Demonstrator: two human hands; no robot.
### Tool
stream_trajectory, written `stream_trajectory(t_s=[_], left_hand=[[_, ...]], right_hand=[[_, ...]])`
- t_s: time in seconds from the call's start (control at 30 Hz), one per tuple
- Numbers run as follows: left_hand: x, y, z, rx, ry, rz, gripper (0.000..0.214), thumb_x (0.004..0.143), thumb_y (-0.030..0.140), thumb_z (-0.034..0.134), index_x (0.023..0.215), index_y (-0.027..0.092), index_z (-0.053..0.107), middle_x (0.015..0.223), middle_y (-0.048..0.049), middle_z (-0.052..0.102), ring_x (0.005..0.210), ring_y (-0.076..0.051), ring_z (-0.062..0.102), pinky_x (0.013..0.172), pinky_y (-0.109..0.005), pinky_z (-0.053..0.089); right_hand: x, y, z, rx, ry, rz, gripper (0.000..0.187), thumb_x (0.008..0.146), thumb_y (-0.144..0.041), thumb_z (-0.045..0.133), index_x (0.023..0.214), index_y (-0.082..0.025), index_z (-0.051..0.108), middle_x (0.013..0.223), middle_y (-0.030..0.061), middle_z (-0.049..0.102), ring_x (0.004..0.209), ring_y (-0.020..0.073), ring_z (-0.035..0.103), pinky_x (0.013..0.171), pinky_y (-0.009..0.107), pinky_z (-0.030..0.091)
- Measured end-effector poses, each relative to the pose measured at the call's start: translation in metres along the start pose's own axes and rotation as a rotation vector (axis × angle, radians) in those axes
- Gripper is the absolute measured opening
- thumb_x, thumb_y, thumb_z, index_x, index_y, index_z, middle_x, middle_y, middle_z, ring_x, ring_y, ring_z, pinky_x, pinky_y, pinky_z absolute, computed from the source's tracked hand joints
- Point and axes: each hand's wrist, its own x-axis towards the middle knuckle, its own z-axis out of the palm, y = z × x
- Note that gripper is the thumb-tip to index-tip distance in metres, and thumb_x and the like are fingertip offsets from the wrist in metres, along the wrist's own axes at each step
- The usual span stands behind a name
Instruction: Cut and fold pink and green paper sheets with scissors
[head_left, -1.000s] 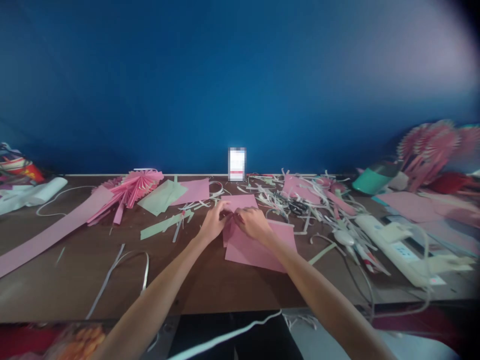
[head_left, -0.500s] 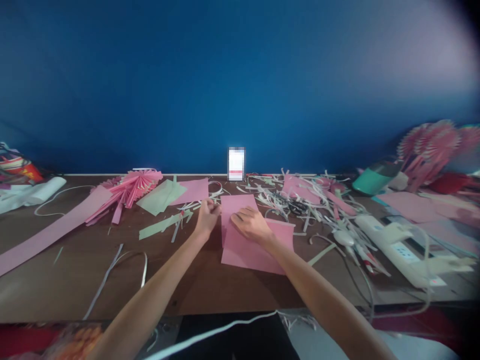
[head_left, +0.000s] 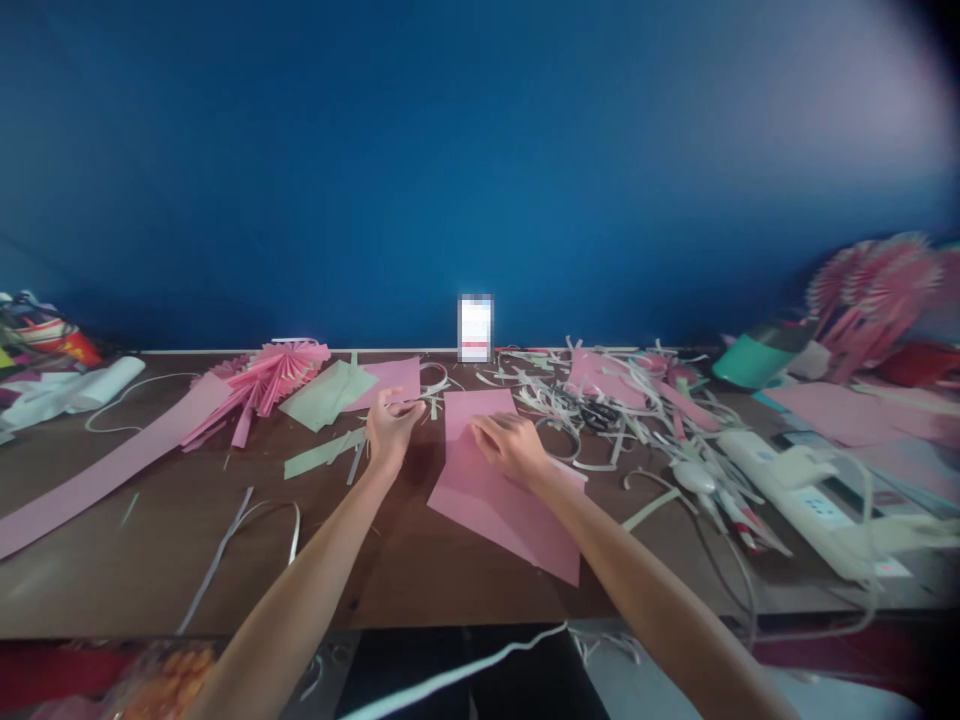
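In front of me lies pink paper (head_left: 499, 510), with a narrower upper part and a wider lower part angled toward the table's front edge. My right hand (head_left: 510, 445) rests on it, fingers bent and pressed together against the surface; the fingertips are partly hidden. To the left of the paper my left hand (head_left: 394, 425) hovers apart from it, thumb and fingers curved with a gap between them and nothing visible inside. Behind my left hand are a flat pink piece (head_left: 394, 378) and pale green paper pieces (head_left: 328, 392).
Pleated pink paper fans (head_left: 281, 370) and a long pink strip (head_left: 112, 475) lie left. Tangled white strips (head_left: 555, 405) cover the back right, near a white power strip (head_left: 795, 500) and a green container (head_left: 757, 360). A lit screen (head_left: 475, 328) stands at the back.
My left hand has moved left, away from the paper, and its fingers have spread. The lower part of the pink paper has turned, its right corner now nearer me. My right hand stays on it.
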Motion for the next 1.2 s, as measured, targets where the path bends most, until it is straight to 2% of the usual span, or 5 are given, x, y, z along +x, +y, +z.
stream_trajectory(t_s=[0.2, 0.37, 0.6, 0.83, 1.2], left_hand=[[0.006, -0.002, -0.010, 0.181, 0.083, 0.056, 0.039, 0.067, 0.046, 0.069, 0.092, 0.017, 0.057, 0.075, -0.0028, 0.068, 0.072, -0.018, 0.065, 0.068, -0.027, 0.046], [0.009, -0.011, -0.014, 0.328, -0.002, 0.056, 0.039, 0.085, 0.048, 0.043, 0.067, 0.018, 0.061, 0.066, -0.0036, 0.067, 0.061, -0.017, 0.061, 0.063, -0.027, 0.045], [0.010, -0.014, -0.009, 0.286, -0.047, 0.197, 0.023, 0.081, 0.030, 0.049, 0.095, 0.019, 0.064, 0.094, -0.0048, 0.071, 0.090, -0.020, 0.065, 0.078, -0.027, 0.046], [0.003, 0.002, -0.015, 0.498, -0.004, 0.148, 0.045, 0.086, 0.048, 0.042, 0.054, 0.018, 0.052, 0.050, -0.0009, 0.056, 0.050, -0.015, 0.051, 0.054, -0.025, 0.035], [0.006, -0.004, -0.009, 0.286, -0.071, 0.243, 0.025, 0.084, 0.031, 0.047, 0.098, 0.019, 0.064, 0.097, -0.0052, 0.070, 0.089, -0.020, 0.066, 0.081, -0.029, 0.048]], right_hand=[[-0.001, 0.000, 0.000, -0.005, -0.020, 0.018, 0.023, 0.093, -0.021, 0.042, 0.102, -0.019, 0.063, 0.075, 0.0036, 0.067, 0.070, 0.0144, 0.058, 0.067, 0.025, 0.033], [-0.001, 0.001, 0.001, -0.001, -0.018, 0.029, 0.023, 0.093, -0.020, 0.041, 0.101, -0.020, 0.063, 0.077, 0.0032, 0.067, 0.072, 0.0144, 0.058, 0.067, 0.024, 0.034], [-0.002, 0.002, 0.002, -0.011, -0.044, 0.020, 0.023, 0.093, -0.022, 0.042, 0.101, -0.020, 0.064, 0.077, 0.0039, 0.067, 0.072, 0.0143, 0.058, 0.068, 0.024, 0.034], [-0.002, 0.003, 0.002, -0.013, -0.053, 0.001, 0.025, 0.093, -0.022, 0.041, 0.101, -0.020, 0.064, 0.074, 0.0034, 0.066, 0.069, 0.0140, 0.057, 0.066, 0.024, 0.033], [-0.002, 0.001, 0.002, -0.017, -0.062, -0.003, 0.025, 0.094, -0.023, 0.040, 0.100, -0.020, 0.065, 0.074, 0.0034, 0.066, 0.069, 0.0141, 0.057, 0.066, 0.024, 0.032]])
